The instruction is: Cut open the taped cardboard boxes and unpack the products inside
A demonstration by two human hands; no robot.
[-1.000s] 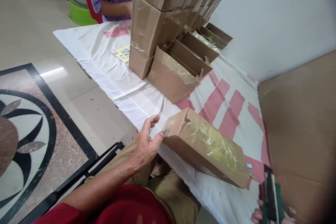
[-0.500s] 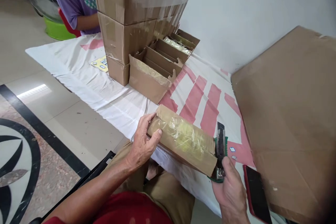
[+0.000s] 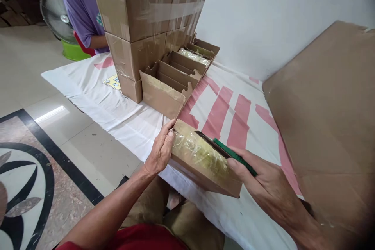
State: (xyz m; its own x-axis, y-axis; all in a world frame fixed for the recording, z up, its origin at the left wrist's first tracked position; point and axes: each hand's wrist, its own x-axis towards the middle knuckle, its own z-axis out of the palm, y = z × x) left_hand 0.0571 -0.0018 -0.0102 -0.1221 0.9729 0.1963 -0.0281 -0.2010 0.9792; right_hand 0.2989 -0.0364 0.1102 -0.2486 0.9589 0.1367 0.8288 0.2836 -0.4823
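Right hand [image 3: 265, 177] closed around a green tool [image 3: 234, 156], partly hidden by the fingers; its contact with the box [image 3: 199, 156] between the hands is unclear. Left hand [image 3: 159, 150], partly curled, grips the box's end. Beyond it: open cartons [image 3: 164, 99]; a stack [image 3: 149, 56], top cut off; a co-worker [image 3: 79, 15], hands hidden.

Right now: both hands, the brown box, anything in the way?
Left hand against one end of the brown box. Right hand gripping green-handled tool over its top, contact unclear. Shiny wrinkled film across top. Open cartons close beyond left hand.
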